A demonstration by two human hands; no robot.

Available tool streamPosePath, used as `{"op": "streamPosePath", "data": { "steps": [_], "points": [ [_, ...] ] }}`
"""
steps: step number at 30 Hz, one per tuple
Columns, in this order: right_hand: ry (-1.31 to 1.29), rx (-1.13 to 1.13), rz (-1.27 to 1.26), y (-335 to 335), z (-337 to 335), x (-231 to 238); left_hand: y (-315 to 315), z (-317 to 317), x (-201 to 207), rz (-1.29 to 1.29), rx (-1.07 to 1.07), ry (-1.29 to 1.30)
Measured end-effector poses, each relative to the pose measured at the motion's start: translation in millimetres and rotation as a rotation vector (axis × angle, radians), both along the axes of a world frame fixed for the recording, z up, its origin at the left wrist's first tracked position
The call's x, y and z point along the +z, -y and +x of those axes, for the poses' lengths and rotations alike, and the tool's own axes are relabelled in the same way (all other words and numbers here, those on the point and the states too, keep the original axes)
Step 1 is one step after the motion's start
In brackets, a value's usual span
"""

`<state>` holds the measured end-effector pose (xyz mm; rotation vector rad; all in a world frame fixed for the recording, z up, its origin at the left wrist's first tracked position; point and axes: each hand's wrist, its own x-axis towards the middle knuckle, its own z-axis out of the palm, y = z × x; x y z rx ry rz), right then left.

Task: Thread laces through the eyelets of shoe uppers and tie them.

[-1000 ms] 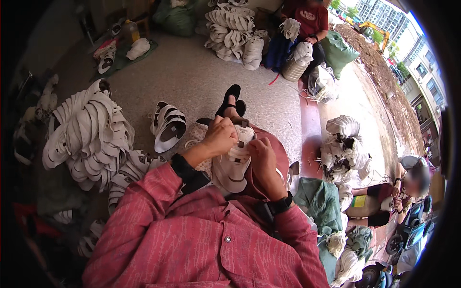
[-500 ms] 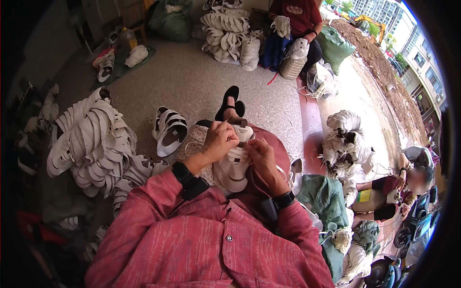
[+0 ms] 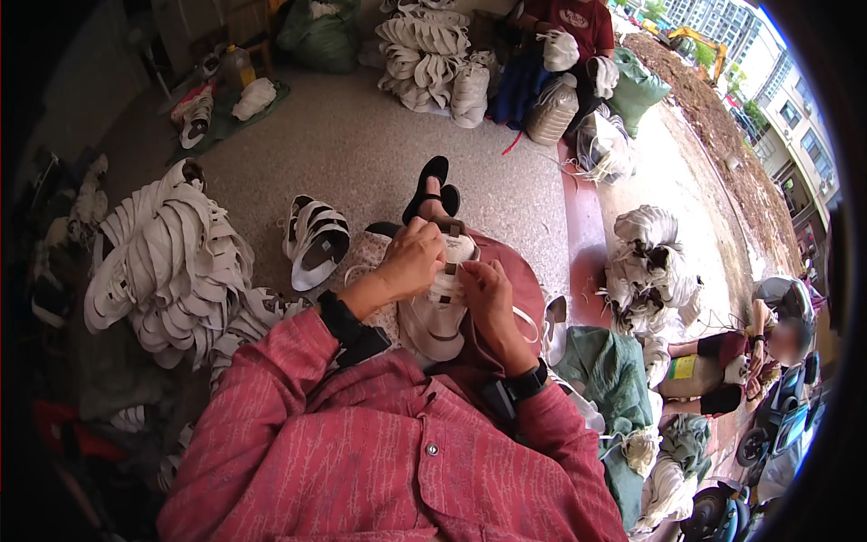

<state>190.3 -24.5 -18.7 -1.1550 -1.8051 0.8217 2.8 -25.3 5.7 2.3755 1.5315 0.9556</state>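
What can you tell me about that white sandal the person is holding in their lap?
The white sandal lies on the person's lap, lengthwise away from them, its pale footbed facing up. It looks like soft foam or rubber, with white straps crossing the upper and small brown pieces near the strap ends. The left hand covers its far end from above, and the right hand grips its right side, fingers on a strap. The far part is hidden under the hands.

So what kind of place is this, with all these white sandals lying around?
Probably an informal shoe-making spot on an open porch floor: stacked white sandal pieces, another heap by a seated person, and a white sandal held in both hands on the lap.
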Motion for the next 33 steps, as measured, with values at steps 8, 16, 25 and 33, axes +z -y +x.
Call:
{"op": "streamPosePath", "data": {
  "steps": [8, 16, 25, 33],
  "points": [
    [0.048, -0.028, -0.067, -2, 1, 2, -3, -12, -5, -0.164, -0.042, 0.173],
    [0.136, -0.057, -0.063, 0, -3, 10, 3, -11, 12, -0.159, -0.100, 0.089],
    [0.219, -0.071, -0.054, 1, -3, 14, -6, -2, -2, -0.098, 0.029, -0.072],
    [-0.321, 0.041, -0.358, 4, -2, 4, -9, -8, -13, -0.212, -0.001, 0.181]
  ]
}}
